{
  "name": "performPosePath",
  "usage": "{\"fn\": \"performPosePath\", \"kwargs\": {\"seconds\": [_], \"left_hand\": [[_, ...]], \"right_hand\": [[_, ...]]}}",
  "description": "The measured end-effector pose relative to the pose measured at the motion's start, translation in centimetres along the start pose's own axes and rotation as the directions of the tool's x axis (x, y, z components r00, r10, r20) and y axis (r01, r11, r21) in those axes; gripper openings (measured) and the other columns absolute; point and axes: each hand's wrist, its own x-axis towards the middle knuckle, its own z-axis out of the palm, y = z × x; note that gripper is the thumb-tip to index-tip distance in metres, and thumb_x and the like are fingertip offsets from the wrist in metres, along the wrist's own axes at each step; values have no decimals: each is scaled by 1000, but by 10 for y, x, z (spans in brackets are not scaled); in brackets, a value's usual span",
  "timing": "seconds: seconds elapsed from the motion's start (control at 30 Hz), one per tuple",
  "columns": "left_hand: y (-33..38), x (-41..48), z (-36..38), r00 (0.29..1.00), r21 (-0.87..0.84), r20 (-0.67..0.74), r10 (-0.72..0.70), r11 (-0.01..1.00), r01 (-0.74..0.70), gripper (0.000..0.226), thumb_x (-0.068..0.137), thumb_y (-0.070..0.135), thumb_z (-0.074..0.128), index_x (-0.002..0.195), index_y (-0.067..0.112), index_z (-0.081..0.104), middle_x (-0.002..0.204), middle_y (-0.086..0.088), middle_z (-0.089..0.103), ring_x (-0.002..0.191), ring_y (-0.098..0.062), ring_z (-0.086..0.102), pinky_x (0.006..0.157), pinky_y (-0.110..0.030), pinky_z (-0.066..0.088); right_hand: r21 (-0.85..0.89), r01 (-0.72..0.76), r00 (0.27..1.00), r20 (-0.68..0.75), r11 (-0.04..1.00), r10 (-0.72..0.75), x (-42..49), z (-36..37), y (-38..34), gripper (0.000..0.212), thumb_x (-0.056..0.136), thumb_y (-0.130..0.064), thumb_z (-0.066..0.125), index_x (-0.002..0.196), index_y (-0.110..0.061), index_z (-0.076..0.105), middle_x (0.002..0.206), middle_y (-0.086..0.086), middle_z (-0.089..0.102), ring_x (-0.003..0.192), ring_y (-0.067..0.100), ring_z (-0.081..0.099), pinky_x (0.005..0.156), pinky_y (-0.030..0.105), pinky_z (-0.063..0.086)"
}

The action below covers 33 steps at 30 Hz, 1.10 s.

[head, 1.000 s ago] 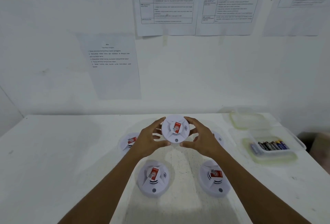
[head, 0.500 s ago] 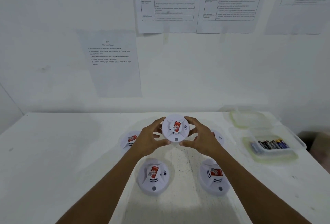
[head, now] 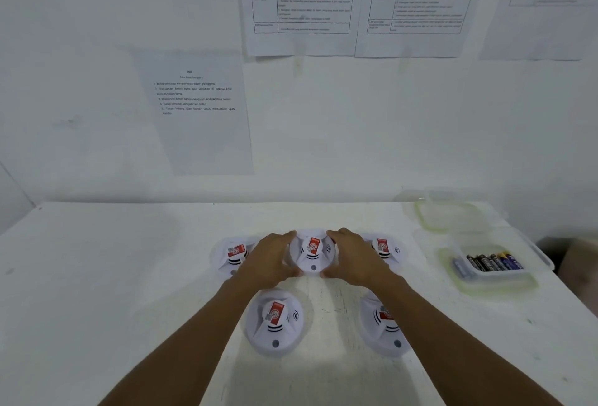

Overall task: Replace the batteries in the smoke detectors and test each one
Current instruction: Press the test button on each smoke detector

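The near-left detector [head: 275,321] and near-right detector [head: 385,324] lie face-up, closest in. Beyond them, the held detector [head: 312,253] sits centred between the hands, equally near each. The left hand [head: 271,260] and right hand [head: 356,260] curl round its opposite rims. It is round, white and red-labelled, with no long axis. Contact with the table [head: 129,276] cannot be told. Batteries [head: 488,261] lie in a tub [head: 540,260], far right.

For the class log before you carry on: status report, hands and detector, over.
Left hand and right hand grip middle detector, face up. Four other detectors crowd round it. Battery tub to right.
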Motion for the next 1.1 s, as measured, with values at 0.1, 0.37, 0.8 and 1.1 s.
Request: {"fn": "performPosePath", "kwargs": {"seconds": [0.1, 0.37, 0.8, 1.1], "left_hand": [[10, 20, 9, 999, 21, -32, 16, 1000, -15, 52, 84, 26, 74, 131, 12, 55, 121, -2, 64, 108, -16, 59, 79, -10, 38], [13, 19, 3, 973, -70, 113, 201, 979, -194, 47, 77, 30, 79, 117, 12, 63, 111, -3, 70, 100, -21, 64, 88, -27, 47], [-54, -9, -50, 985, 75, 28, 169, 983, -170, 104, 65, 60, 76, 151, 25, 28, 155, 4, 33, 147, -15, 20, 121, -42, 1], [-89, -24, -52, 996, -215, 29, 82, 974, -74, 103, 67, 37, 87, 150, 17, 30, 152, -1, 37, 139, -17, 36, 111, -27, 29]], "right_hand": [[-20, -6, 1000, 26, 1000, 7, 4, 3, -1, 56, 69, -39, 81, 116, -18, 59, 109, 2, 63, 98, 18, 58, 84, 32, 49], [27, -30, 998, 49, 999, 29, 2, 2, -4, 34, 82, -20, 73, 112, -9, 64, 107, 4, 68, 95, 18, 63, 79, 24, 46], [121, 103, 991, -96, 987, -92, 2, 15, -42, 48, 88, -29, 67, 133, -22, 54, 121, -3, 56, 82, 3, 55, 81, 23, 45], [198, 62, 998, -11, 978, -61, 8, 51, -93, 43, 91, -29, 64, 132, -23, 55, 116, -4, 64, 81, 8, 62, 81, 23, 49]]}}
